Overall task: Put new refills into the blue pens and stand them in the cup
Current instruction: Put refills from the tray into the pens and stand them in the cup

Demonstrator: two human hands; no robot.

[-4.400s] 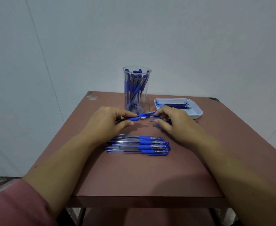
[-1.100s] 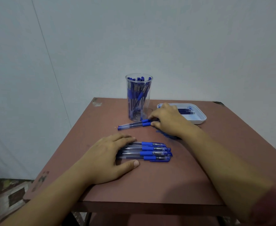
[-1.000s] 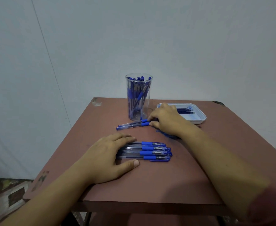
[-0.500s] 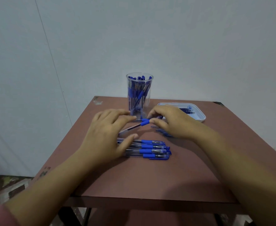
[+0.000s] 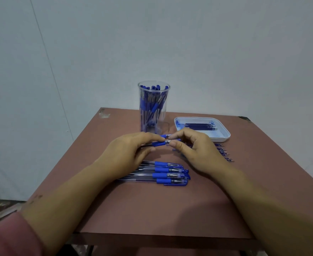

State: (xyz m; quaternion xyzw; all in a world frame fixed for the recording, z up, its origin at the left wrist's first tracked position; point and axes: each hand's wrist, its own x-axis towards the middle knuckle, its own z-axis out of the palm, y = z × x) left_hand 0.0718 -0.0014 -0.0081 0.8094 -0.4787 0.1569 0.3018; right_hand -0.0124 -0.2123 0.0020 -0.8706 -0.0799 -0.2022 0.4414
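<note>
My left hand (image 5: 128, 152) grips the barrel of a blue pen (image 5: 159, 143) held level above the table. My right hand (image 5: 194, 148) pinches that pen's tip end between thumb and forefinger. Another blue piece (image 5: 165, 135) shows just behind my fingers. Several capped blue pens (image 5: 167, 173) lie in a row on the table beneath my hands. A clear cup (image 5: 153, 106) behind them stands full of several blue pens. The white tray (image 5: 224, 134) at the back right holds several dark blue refills (image 5: 201, 126).
Several loose refills (image 5: 223, 154) lie on the brown table (image 5: 152, 209) to the right of my right hand, in front of the tray. A grey wall stands close behind the table. The table's front edge is near my forearms.
My left hand left the row of pens and came up to grip the barrel of the pen that my right hand picked up. Both hands now hold it together.
</note>
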